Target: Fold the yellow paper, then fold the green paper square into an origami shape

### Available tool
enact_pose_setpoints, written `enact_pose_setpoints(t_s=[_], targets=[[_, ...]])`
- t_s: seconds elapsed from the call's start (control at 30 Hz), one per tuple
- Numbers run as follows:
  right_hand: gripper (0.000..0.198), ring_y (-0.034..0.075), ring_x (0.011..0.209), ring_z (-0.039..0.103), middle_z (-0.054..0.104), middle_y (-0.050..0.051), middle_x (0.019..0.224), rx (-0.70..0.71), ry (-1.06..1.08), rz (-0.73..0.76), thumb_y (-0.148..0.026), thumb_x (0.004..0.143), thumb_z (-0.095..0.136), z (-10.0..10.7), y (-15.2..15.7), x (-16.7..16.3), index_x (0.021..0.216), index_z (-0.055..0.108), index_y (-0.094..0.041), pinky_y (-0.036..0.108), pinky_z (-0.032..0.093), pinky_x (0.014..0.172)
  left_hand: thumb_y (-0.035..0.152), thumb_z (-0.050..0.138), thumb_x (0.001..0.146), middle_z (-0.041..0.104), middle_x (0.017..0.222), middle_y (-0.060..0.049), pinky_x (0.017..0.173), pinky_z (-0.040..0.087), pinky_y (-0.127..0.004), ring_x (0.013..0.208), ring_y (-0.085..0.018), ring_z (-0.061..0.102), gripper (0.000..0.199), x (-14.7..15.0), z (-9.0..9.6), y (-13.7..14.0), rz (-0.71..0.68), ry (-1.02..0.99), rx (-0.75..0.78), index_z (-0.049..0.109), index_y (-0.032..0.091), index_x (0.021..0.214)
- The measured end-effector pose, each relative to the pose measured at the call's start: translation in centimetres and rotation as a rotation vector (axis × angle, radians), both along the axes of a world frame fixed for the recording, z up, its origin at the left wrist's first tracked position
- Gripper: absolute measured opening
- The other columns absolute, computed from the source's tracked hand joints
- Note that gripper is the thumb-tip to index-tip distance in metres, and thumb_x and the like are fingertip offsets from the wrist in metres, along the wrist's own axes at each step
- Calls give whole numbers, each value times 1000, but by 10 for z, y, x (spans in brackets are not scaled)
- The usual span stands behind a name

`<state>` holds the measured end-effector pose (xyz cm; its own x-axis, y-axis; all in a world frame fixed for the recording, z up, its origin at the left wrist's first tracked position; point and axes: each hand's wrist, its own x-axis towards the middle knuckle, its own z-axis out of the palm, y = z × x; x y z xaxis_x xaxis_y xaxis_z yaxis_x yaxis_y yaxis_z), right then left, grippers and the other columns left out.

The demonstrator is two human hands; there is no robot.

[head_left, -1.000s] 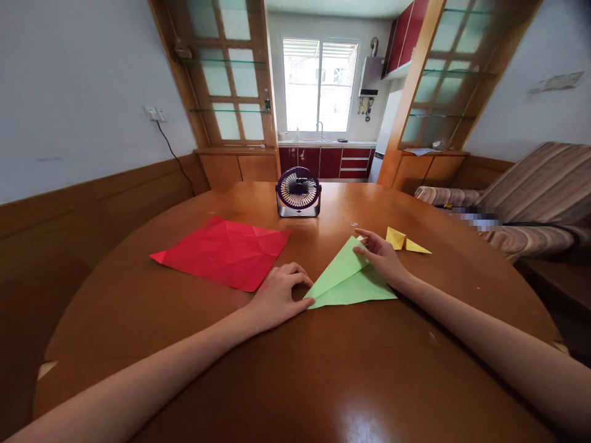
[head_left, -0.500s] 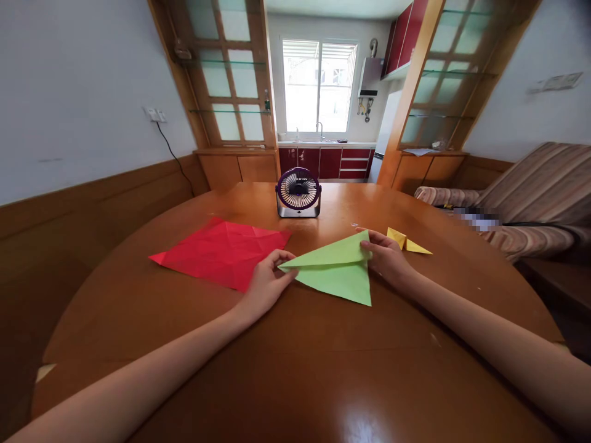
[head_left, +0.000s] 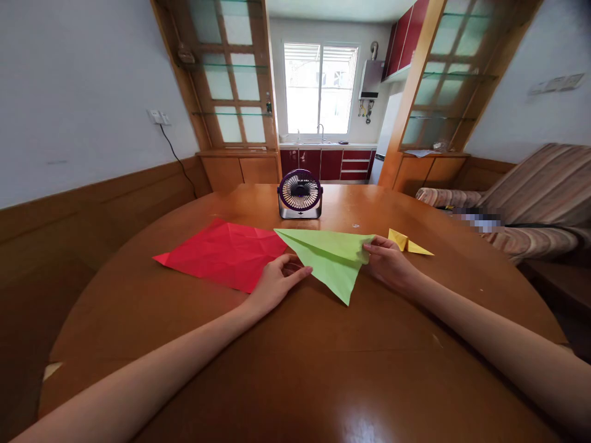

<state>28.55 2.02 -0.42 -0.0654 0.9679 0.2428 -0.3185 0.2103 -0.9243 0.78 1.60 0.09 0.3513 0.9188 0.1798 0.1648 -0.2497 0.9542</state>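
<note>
Green paper point(head_left: 323, 252) held out over the table point(head_left: 295, 369), pinched by the right hand point(head_left: 390, 261).

At three o'clock on the paper, a corner is gripped between right thumb and fingers, that grip closed. At eight o'clock, the edge is met by the thumb of the left hand point(head_left: 272, 283), fingers curved; whether anything is nipped there cannot be told. The sheet is folded to a long point, aimed at ten o'clock; a loose corner is hung toward six. From the green paper: a creased red sheet point(head_left: 217, 252) is laid at nine o'clock, partly covered in view by the left hand; a small fan point(head_left: 300, 191) is stood at eleven; a folded yellow paper point(head_left: 399, 240) is seen at three, near the right hand.
</note>
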Motion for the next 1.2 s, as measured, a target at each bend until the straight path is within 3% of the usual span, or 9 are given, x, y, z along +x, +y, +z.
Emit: enact_pose_setpoints(t_s=[0.23, 0.4, 0.57, 0.7, 0.87, 0.93, 1.07, 1.2], targets=[[11, 16, 76, 64, 70, 0, 81, 13, 0, 92, -25, 70, 78, 3, -7, -7, 78, 71, -23, 34, 50, 80, 44, 71, 74, 72, 99, -10, 84, 52, -41, 95, -28, 67, 37, 1, -3, 14, 35, -204, -17, 66, 14, 96], [12, 15, 80, 64, 70, -1, 82, 60, -22, 56, -24, 70, 79, 6, -4, -1, 80, 73, -25, 32, 50, 83, 42, 68, 78, 70, 95, -7, 83, 52, -37, 90, -23, 65, 25, -21, 14, 27, 196, -211, 254, 64, 19, 88], [14, 13, 84, 63, 70, -2, 86, 97, -60, 6, -23, 67, 81, 4, 1, 5, 80, 74, -25, 28, 49, 85, 38, 56, 91, 67, 106, -5, 90, 50, -40, 99, -21, 64, 14, -38, 34, 23, 270, -169, 552, 58, 25, 96], [13, 13, 86, 62, 69, -1, 89, 125, -108, -9, -23, 69, 80, 4, 1, 6, 80, 74, -26, 30, 48, 87, 39, 57, 91, 58, 126, -6, 106, 42, -44, 122, -24, 54, 23, -42, 37, 13, 109, -29, 677, 53, 28, 110], [6, 17, 91, 62, 69, 1, 90, 141, -207, -24, -24, 73, 75, 7, -3, 7, 79, 75, -25, 35, 47, 91, 47, 73, 76, 35, 151, -10, 113, 32, -50, 138, -30, 35, 83, -37, 28, 6, -51, 358, 547, 29, 28, 145], [6, 18, 91, 62, 69, 1, 90, 144, -221, -37, -24, 72, 75, 7, -3, 8, 78, 75, -25, 36, 47, 91, 50, 76, 72, 30, 155, -11, 113, 31, -50, 141, -32, 31, 96, -36, 23, 7, -125, 460, 546, 24, 28, 149], [5, 19, 91, 62, 69, 2, 90, 157, -241, -49, -24, 71, 74, 6, 0, 11, 76, 75, -24, 37, 46, 93, 56, 67, 80, 29, 156, -12, 116, 24, -50, 144, -31, 26, 80, -36, 12, 13, -313, 631, 606, 34, 26, 148], [5, 20, 96, 61, 69, 3, 93, 163, -273, -70, -25, 71, 74, 7, 3, 16, 76, 74, -24, 37, 45, 93, 57, 52, 90, 35, 153, -10, 116, 21, -49, 142, -30, 30, 62, -38, 4, 17, -366, 770, 602, 42, 28, 144]])
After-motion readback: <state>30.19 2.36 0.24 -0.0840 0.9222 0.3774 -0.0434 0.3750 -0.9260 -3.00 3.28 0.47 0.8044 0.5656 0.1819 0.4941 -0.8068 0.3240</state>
